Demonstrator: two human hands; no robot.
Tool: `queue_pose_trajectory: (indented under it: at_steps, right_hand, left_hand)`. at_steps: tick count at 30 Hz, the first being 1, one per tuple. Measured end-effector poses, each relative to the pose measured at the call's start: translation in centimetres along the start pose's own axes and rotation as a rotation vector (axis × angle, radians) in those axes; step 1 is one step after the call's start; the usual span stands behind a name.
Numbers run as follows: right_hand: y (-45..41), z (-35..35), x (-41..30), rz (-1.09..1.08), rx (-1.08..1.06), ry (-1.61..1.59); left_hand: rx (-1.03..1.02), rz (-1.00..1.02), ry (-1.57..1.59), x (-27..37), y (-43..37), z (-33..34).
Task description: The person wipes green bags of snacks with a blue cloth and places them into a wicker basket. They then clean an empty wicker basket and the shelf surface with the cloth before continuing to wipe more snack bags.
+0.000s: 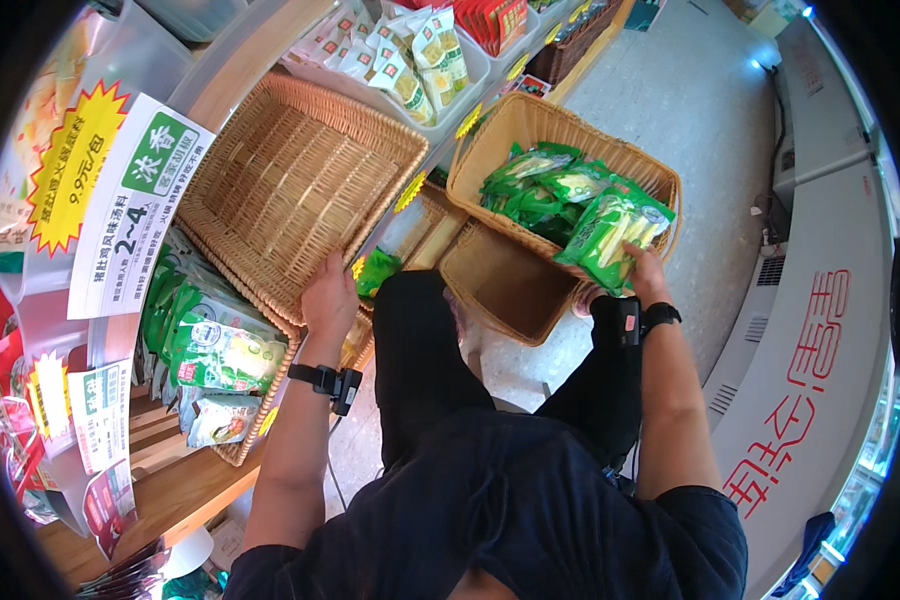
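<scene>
My left hand grips the near rim of a shallow wicker basket on the shelf; bare woven floor shows inside it. Its fingertips lie over the rim, and the thumb is hidden. In my right hand is a green plastic food packet with pale long pieces pictured on it, held by its lower right side. The packet is over the near edge of a deeper wicker basket, where several similar green packets lie piled.
Below the deep basket stands another wicker basket. Left of me, a basket of green packets sits beside price signs. A white bin of pouches is farther along the shelf. A white cabinet lines the right side.
</scene>
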State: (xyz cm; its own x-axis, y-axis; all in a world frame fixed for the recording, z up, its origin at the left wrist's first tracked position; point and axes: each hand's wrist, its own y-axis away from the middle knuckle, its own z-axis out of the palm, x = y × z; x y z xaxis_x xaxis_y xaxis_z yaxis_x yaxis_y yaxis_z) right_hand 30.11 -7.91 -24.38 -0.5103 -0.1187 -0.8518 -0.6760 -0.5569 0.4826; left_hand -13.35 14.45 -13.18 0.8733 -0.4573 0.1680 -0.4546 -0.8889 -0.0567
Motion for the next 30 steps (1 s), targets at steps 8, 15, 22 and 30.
queue_pose_trajectory:
  at_steps: [8, 15, 22, 30]
  right_hand:
    - [6.0, 3.0, -3.4, -0.192, -0.166, 0.008]
    - [15.3, 7.5, -6.7, -0.129, -0.491, -0.142]
    - [19.5, 10.1, -6.4, -0.061, -0.656, -0.164]
    - [18.9, 10.5, -7.5, -0.063, -0.651, -0.353]
  left_hand:
    - [0.285, 0.24, 0.167, 1.8, -0.4, -1.7]
    - [-0.652, 0.109, 1.255, 13.4, 0.7, -1.5]
    - [-0.936, 0.029, 1.861, 16.6, 3.3, -2.5]
    - [-0.918, 0.105, 1.682, 15.7, 6.4, -4.9]
